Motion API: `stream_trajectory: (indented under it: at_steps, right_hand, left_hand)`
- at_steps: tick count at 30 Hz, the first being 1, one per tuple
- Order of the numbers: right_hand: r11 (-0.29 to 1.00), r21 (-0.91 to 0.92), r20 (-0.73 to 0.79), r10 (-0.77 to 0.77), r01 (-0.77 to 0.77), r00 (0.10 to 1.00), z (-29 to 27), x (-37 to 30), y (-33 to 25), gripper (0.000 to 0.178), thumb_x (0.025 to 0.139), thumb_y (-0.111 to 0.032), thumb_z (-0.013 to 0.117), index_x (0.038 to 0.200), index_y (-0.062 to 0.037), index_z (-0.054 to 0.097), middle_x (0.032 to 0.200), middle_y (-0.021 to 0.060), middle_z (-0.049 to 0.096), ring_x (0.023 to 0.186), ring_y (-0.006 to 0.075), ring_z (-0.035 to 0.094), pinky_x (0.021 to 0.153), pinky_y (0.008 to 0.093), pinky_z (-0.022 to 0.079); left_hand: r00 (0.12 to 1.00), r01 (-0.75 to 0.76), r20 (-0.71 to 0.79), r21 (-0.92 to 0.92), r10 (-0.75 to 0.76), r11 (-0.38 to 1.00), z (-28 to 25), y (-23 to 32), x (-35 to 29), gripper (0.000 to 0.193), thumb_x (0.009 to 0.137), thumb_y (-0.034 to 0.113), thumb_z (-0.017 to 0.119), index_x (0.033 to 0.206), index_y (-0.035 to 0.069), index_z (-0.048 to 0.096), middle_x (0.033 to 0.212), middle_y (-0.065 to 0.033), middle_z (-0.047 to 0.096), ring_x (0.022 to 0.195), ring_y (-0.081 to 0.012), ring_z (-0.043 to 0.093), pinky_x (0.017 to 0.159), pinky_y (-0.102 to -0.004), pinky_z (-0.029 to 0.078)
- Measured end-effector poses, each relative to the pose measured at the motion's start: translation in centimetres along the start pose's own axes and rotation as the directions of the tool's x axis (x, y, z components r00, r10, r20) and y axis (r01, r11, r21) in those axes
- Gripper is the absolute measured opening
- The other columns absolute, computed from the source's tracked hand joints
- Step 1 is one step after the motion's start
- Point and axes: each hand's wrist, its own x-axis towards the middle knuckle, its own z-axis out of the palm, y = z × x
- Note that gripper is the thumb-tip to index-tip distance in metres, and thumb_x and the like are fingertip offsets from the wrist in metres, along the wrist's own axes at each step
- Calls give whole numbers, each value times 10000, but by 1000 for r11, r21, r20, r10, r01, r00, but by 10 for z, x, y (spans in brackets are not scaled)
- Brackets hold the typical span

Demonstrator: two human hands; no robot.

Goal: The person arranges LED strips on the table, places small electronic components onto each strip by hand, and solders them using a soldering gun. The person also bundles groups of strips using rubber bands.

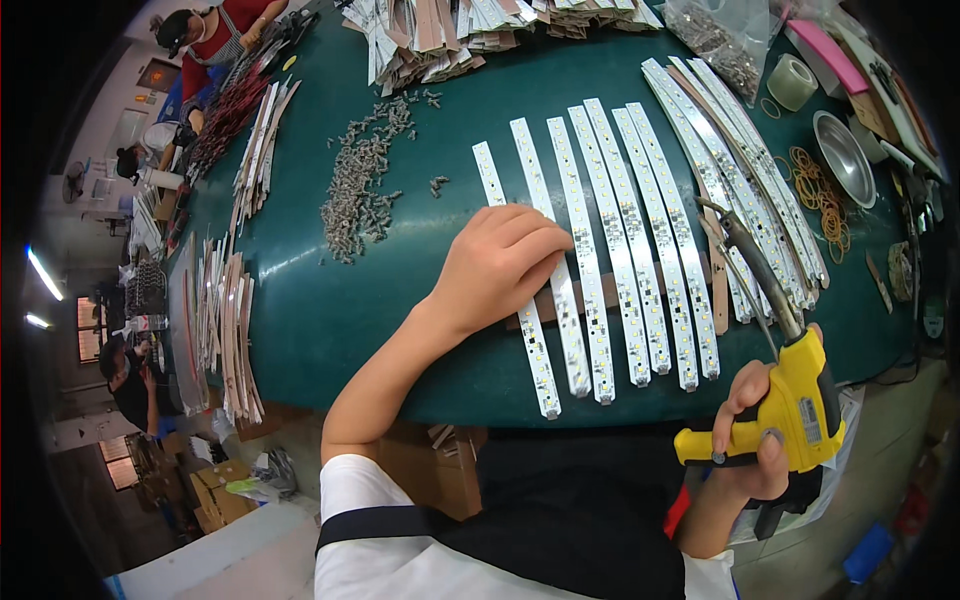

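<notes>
Several white LED strips [630,260] lie side by side in a fanned row, their lower parts across a brown bar [600,290]. Over the left end of the row is my left hand [508,255], fingers curled down and closed on one LED strip [572,345]; the fingertips are partly hidden. My right hand [750,420] grips a yellow soldering gun [800,400] by its handle, right of the row. Its long metal tip [750,255] and a thin tube point up and left over the strips.
Small metal connectors [360,185] are heaped left of the row. More LED strips [740,180] lie bundled at the right, near rubber bands [820,195], a metal bowl [845,160] and a tape roll [791,82]. Strip stacks [430,40] stand behind. People work at the left.
</notes>
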Motion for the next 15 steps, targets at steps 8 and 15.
stream_trajectory:
  at_steps: [8,15]
  right_hand:
    - [991,-100,-80,83,-91,993,4,-6,-8,898,775,-173,652,1423,84,87,995,256,564,644,228,623,552,254,532]
    - [976,-123,-90,169,-179,982,22,-2,1,805,766,-215,654,1322,167,214,929,251,543,668,200,562,460,219,514]
  left_hand:
    - [960,279,82,-225,-267,934,-14,3,6,97,785,57,667,874,90,644,788,-41,625,758,-223,591,713,-339,454]
    - [983,173,70,-59,-169,983,6,-9,14,102,784,49,677,881,69,653,803,-43,635,750,-208,582,694,-327,447]
